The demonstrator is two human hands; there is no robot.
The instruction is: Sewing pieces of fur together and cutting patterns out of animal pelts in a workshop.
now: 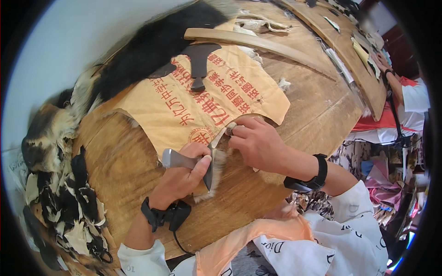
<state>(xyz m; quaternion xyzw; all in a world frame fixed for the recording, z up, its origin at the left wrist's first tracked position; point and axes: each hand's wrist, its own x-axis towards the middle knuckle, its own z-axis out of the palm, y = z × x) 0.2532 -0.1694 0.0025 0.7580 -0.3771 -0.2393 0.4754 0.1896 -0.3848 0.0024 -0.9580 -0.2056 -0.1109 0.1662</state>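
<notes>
My left hand (186, 172) is wrapped round a grey metal-handled cutting knife (177, 159), its dark blade pointing down beside a narrow strip of pale fur (216, 177). Close by on the right, my right hand (260, 143), with a ring on one finger, has its fingers pinched together at the curved lower edge of a tan paper pattern (161, 112) with red print. A thin pale edge shows between the two hands; what exactly the right fingertips hold is hidden beneath them. Both wrists wear black straps with small devices.
On the pattern lie a dark T-shaped tool (199, 66) and the end of a long wooden slat (258, 42). Black fur (152, 50) lies behind. Black and white fur scraps (83, 207) pile at the left edge of the wooden table (129, 198). Another person's arm (395, 85) works at right.
</notes>
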